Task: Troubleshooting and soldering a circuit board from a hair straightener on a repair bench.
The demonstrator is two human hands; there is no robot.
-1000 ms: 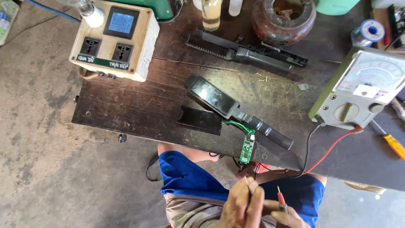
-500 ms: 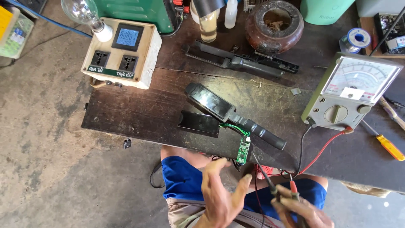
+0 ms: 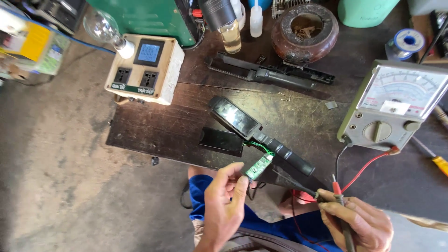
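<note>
My left hand (image 3: pixel 223 205) pinches a small green circuit board (image 3: pixel 259 166) that hangs by thin wires off an opened black handheld lamp (image 3: pixel 254 131) lying on the dark bench top. My right hand (image 3: pixel 359 221) grips two meter probes (image 3: pixel 326 191), a black one and a red one, with their tips pointing toward the board. Red and black leads run from the probes up to an analog multimeter (image 3: pixel 396 105) standing at the right. A black cover piece (image 3: pixel 220 140) lies flat beside the lamp.
A cream socket box with a small screen (image 3: pixel 144 70) and a clear bulb (image 3: pixel 100 25) sit at the back left. Behind are black housing halves (image 3: pixel 270 74), a brown round pot (image 3: pixel 304 32), bottles, a solder spool (image 3: pixel 405 42) and a yellow-handled screwdriver (image 3: pixel 436 161).
Both hands rose from my lap toward the bench edge. My left hand took hold of the green board. My right hand brought the probes up near it. The view moved closer.
</note>
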